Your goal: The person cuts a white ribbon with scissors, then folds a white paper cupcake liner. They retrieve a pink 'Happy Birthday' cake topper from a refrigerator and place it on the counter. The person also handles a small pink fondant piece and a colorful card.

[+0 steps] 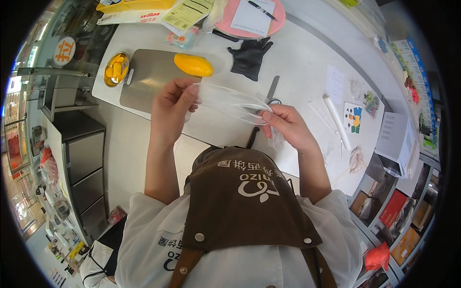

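Between my two hands stretches a piece of thin, clear plastic (225, 99); I cannot tell whether it is a bag, a glove or a sheet. My left hand (174, 105) pinches its left end between thumb and fingers. At the other end my right hand (290, 126) is closed on it, with loose folds hanging below the fingers. Past my left hand lies a yellow mango (193, 65) on the far right corner of a grey cutting board (149, 77). A knife (273, 87) shows behind the plastic, partly hidden, and a dark handle (252, 138) lies nearer me.
A metal bowl of yellow fruit pieces (115, 70) stands left of the board. Farther back lie a black glove (249, 58) and a pink round tray (277, 20) with paper and pen. A white roll (337, 121) rests to the right, near a white box-shaped appliance (394, 139).
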A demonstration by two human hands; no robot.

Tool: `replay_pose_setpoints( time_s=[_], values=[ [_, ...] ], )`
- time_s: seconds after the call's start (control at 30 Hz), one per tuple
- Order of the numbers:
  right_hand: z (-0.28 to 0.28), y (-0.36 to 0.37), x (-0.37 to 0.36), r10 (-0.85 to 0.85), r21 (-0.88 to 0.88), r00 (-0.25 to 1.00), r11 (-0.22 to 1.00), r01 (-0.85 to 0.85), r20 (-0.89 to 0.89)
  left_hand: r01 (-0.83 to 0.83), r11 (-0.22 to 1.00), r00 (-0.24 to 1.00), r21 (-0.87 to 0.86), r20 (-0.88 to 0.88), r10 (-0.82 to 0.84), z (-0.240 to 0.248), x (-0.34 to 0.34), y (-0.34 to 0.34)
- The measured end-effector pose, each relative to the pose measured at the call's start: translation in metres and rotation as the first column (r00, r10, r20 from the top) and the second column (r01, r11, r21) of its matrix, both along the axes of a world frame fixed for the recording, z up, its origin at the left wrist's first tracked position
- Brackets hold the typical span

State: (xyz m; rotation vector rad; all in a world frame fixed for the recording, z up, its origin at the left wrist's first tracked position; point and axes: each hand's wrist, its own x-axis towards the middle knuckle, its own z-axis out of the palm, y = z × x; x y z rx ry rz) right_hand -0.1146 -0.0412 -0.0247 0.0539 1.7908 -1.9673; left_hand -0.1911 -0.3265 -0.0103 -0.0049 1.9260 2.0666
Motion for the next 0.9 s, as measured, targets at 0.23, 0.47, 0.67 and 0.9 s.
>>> replay_pose_setpoints(
  time_s=[0.23, 0.47, 0.67, 0.9],
  values=[
    [0.007, 0.009, -0.003, -0.052, -0.015, 0.999, 0.999, 0.052, 0.000, -0.067, 0.998, 0.994, -0.004, -0.087, 0.066, -0.002, -0.010, 0.001],
    [0.009, 0.011, -0.007, 0.052, -0.034, 0.999, 0.998, -0.052, 0.016, 0.372, 0.928, 0.924, 0.002, -0.096, -0.371, -0.006, 0.000, 0.016],
    [0.008, 0.018, -0.005, 0.061, 0.088, 0.997, 0.994, -0.064, 0.042, 0.238, 0.971, 0.971, -0.031, 0.049, -0.236, -0.008, -0.004, 0.009],
    [-0.001, 0.018, -0.001, -0.006, 0.038, 0.999, 0.999, 0.007, -0.033, 0.372, 0.927, 0.919, -0.039, 0.152, -0.363, -0.004, -0.003, -0.003]
  ],
)
